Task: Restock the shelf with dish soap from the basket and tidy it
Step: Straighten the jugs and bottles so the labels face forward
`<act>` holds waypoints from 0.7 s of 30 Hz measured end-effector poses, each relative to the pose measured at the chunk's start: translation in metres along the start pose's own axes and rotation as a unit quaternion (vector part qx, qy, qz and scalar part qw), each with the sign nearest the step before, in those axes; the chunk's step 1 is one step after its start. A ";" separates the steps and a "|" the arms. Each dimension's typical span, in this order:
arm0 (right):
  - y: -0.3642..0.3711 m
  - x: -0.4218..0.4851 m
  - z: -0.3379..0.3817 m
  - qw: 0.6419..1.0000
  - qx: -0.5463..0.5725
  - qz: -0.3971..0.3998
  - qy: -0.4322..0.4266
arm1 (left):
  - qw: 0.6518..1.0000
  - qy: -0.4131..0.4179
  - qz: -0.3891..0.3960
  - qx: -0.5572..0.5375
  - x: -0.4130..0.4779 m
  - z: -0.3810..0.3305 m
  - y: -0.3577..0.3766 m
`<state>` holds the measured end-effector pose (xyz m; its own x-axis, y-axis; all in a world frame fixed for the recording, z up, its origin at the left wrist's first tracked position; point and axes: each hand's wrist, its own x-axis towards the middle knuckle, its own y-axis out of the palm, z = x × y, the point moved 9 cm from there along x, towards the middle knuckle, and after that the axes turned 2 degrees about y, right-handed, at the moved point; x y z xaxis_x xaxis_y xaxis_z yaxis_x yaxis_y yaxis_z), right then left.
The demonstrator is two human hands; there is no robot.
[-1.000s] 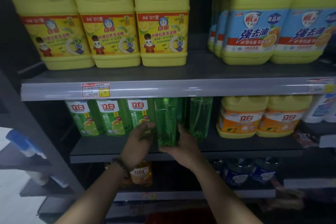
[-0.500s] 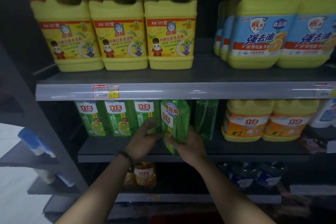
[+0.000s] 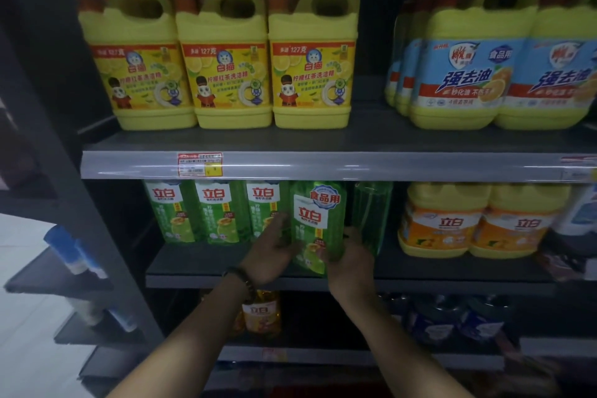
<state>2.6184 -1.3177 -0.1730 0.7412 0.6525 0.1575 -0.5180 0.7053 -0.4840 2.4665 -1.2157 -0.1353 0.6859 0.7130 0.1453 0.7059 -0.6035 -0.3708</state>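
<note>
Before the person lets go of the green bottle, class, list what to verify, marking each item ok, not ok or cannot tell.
1. Label of the green bottle faces front: ok.
2. Both the left hand and the right hand hold it: ok.
3. Its base stands flat on the middle shelf: cannot tell, the hands cover it.
4. It lines up with the three labelled bottles on its left: not ok, it sits further forward.
5. The bottle on its right shows a label: not ok, a plain side faces out.

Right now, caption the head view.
A green dish soap bottle held by left hand and right hand at the middle shelf.
</note>
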 end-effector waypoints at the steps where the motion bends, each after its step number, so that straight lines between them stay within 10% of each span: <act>1: 0.000 -0.003 0.001 1.000 -0.018 -0.013 -0.011 | 1.000 0.009 -0.002 -0.004 -0.003 -0.003 0.001; 21: 0.141 -0.034 0.094 0.982 -0.087 0.105 -0.131 | 0.975 -0.005 -0.223 -0.004 -0.083 0.057 -0.119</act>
<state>2.4800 -1.2142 -0.1661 0.4788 0.8437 0.2427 -0.5505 0.5038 -0.6656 2.3157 -1.1824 -0.1559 0.3088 0.9086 0.2814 0.9348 -0.2354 -0.2658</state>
